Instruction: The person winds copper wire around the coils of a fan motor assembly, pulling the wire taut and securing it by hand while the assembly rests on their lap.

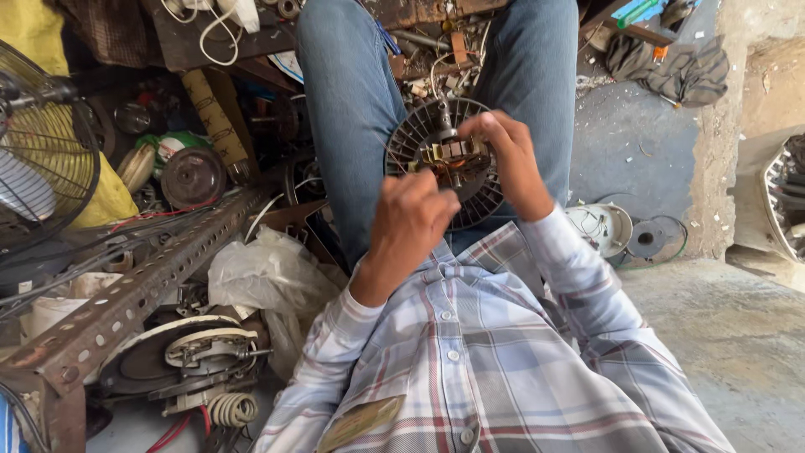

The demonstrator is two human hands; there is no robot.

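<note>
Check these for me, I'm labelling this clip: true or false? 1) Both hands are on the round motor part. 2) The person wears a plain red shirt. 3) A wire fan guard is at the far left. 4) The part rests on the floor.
1) True: left hand and right hand hold the round motor part.
2) False: the shirt is plaid.
3) True: fan guard.
4) False: it is held over the lap.
</note>
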